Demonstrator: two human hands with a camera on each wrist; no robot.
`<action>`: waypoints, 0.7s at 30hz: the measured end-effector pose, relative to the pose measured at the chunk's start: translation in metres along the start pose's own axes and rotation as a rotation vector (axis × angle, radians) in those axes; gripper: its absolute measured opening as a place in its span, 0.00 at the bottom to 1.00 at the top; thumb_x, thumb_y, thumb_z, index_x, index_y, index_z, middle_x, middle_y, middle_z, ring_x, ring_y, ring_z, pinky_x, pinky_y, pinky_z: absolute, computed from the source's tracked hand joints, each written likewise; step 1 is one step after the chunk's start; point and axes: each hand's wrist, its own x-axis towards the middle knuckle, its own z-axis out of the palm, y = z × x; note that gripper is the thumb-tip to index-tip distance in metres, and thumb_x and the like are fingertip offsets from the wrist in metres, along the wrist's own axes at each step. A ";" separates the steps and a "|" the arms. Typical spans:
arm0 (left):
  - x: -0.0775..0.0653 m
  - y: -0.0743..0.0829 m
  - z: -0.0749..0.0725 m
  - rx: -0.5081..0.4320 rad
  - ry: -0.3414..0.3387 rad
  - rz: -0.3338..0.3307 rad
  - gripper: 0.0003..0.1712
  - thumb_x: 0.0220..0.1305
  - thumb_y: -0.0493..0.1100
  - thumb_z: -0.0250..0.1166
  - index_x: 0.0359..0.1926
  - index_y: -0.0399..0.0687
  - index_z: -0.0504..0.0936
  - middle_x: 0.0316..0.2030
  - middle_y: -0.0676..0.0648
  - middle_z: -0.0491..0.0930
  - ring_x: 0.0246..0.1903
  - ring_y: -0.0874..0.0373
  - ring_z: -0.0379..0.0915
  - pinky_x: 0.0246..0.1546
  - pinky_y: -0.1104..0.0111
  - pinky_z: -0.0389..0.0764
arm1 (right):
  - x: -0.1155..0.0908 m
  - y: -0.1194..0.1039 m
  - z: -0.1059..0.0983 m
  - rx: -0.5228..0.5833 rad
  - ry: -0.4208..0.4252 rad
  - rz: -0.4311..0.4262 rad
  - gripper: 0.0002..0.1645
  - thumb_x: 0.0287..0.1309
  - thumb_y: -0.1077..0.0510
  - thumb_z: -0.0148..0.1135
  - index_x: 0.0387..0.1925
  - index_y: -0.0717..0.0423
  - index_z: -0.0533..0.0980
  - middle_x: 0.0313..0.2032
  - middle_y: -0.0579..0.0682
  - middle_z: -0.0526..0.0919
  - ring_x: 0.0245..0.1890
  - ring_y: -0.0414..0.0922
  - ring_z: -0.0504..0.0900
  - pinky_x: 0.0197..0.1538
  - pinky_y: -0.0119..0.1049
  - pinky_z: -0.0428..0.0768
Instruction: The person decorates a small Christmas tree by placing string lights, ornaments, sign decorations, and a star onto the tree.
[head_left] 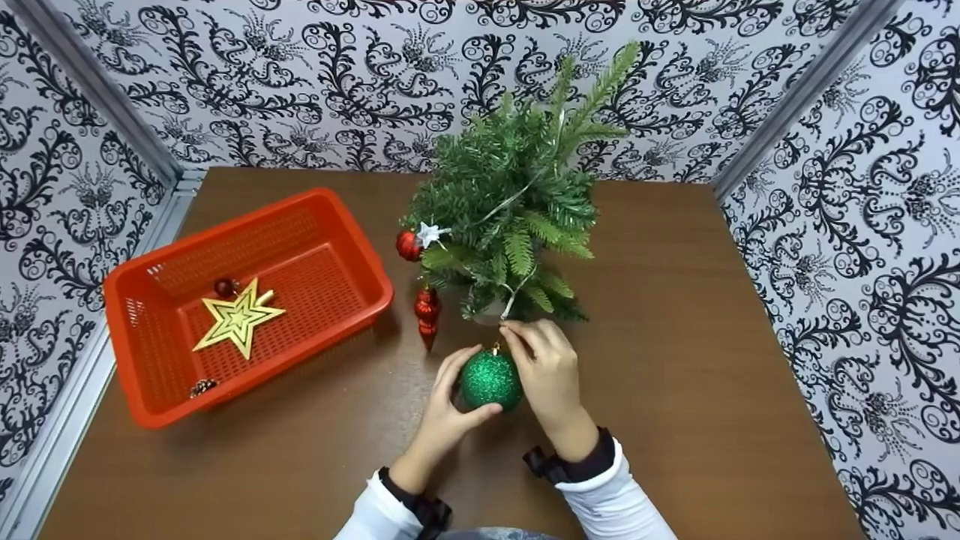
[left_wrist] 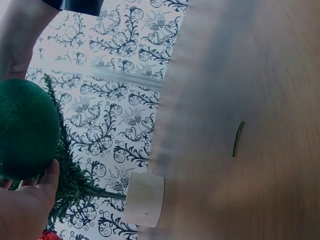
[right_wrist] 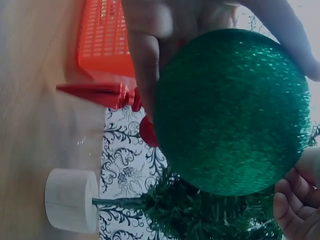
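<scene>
A glittery green Christmas ball (head_left: 491, 380) is held in front of the small artificial Christmas tree (head_left: 487, 180). My left hand (head_left: 442, 412) grips its side, thumb below and fingers above. At the ball's gold cap, my right hand (head_left: 551, 367) pinches the hanging loop between thumb and forefinger, close to a lower branch tip. The loop itself is mostly hidden by the fingertips. In the right wrist view the ball (right_wrist: 232, 112) covers much of the tree. A red drop-shaped ornament (head_left: 427, 313), a red ball (head_left: 408, 245) and a silver star (head_left: 430, 235) hang on the tree's left side.
An orange-red plastic basket (head_left: 382, 289) stands at the left, holding a gold star (head_left: 238, 318), a dark red ball (head_left: 224, 287) and a pinecone (head_left: 202, 387). The tree's pale round base (left_wrist: 144, 200) rests on the table. A loose green needle (left_wrist: 238, 139) lies nearby.
</scene>
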 end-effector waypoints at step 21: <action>0.017 0.001 0.015 0.107 0.011 -0.013 0.42 0.38 0.40 0.74 0.57 0.37 0.66 0.54 0.35 0.63 0.54 0.43 0.62 0.52 0.51 0.66 | 0.005 0.016 -0.010 -0.023 -0.052 0.085 0.04 0.48 0.60 0.64 0.28 0.57 0.80 0.27 0.48 0.79 0.30 0.43 0.77 0.34 0.32 0.76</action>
